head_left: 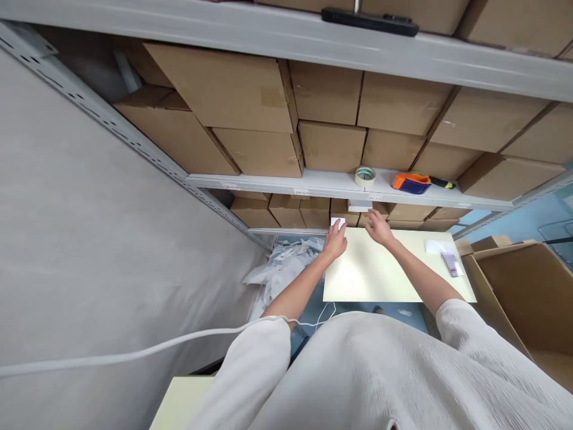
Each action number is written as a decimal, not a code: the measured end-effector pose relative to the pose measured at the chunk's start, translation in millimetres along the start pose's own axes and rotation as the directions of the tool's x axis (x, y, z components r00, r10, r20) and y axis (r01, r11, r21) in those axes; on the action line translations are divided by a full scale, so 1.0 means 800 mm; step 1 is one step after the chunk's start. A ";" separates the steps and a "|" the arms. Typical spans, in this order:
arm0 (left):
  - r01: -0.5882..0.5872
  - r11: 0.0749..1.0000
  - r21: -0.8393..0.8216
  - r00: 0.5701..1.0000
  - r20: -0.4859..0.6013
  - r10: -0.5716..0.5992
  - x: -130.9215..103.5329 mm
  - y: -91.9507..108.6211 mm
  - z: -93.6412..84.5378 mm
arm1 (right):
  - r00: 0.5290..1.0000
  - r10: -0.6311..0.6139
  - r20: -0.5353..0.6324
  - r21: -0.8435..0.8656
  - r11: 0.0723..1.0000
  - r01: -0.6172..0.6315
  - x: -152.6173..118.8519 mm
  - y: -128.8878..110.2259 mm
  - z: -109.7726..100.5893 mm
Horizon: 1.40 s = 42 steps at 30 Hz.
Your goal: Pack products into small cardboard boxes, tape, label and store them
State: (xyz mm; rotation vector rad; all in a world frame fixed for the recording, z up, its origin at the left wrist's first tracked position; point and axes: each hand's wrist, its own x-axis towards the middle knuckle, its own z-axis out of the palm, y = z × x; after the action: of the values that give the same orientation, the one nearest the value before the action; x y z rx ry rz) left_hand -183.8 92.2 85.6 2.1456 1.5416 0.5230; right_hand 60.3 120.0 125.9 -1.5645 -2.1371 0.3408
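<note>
At the far left corner of the pale yellow tabletop (pixel 371 275), my left hand (pixel 335 240) has its fingers closed on a small white box (pixel 336 221), partly hidden behind them. My right hand (pixel 379 229) is held over the far edge of the tabletop, its fingers apart and nothing visible in them. Just beyond those fingers, a flat white box (pixel 360 205) sits at the lower shelf, in front of the cartons. Whether my right fingertips touch it, I cannot tell.
Cardboard cartons (pixel 332 146) fill the grey shelf rack (pixel 268 184). A tape roll (pixel 364 176) and an orange and blue tape dispenser (pixel 410 183) lie on its middle shelf. An open carton (pixel 528 286) stands right, crumpled plastic (pixel 290 263) left. A white cable (pixel 134 356) crosses my left arm.
</note>
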 end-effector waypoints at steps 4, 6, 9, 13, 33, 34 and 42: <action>-0.100 0.991 -0.092 0.995 -0.005 0.100 0.017 0.033 0.012 | 0.974 -0.041 -0.222 -0.100 0.995 0.019 -0.006 0.049 -0.083; -0.128 0.983 -0.130 0.991 0.006 0.130 0.024 0.051 0.023 | 0.959 -0.042 -0.280 -0.173 0.985 -0.007 -0.006 0.075 -0.120; -0.156 0.972 -0.176 0.987 0.016 0.161 0.034 0.078 0.041 | 0.945 -0.030 -0.326 -0.285 0.956 -0.068 0.003 0.108 -0.165; -0.153 0.969 -0.193 0.987 0.027 0.161 0.050 0.119 0.066 | 0.956 -0.034 -0.291 -0.388 0.918 -0.085 0.031 0.145 -0.206; -0.028 0.968 -0.248 1.000 -0.008 0.027 0.050 0.243 0.137 | 0.984 -0.148 -0.103 -0.294 0.949 0.112 0.024 0.181 -0.237; -0.040 0.968 -0.249 0.999 -0.004 0.040 0.049 0.246 0.138 | 0.982 -0.149 -0.112 -0.292 0.950 0.111 0.009 0.177 -0.235; -0.098 0.948 -0.302 0.990 0.071 0.125 0.022 0.254 0.177 | 0.995 -0.014 -0.104 -0.252 0.968 -0.013 -0.125 0.180 -0.191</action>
State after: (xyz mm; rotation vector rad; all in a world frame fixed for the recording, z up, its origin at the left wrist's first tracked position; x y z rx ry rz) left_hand 57.3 33.1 82.0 2.0007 1.2121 0.6437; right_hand 280.6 60.4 169.2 -1.6783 -2.1655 -0.0166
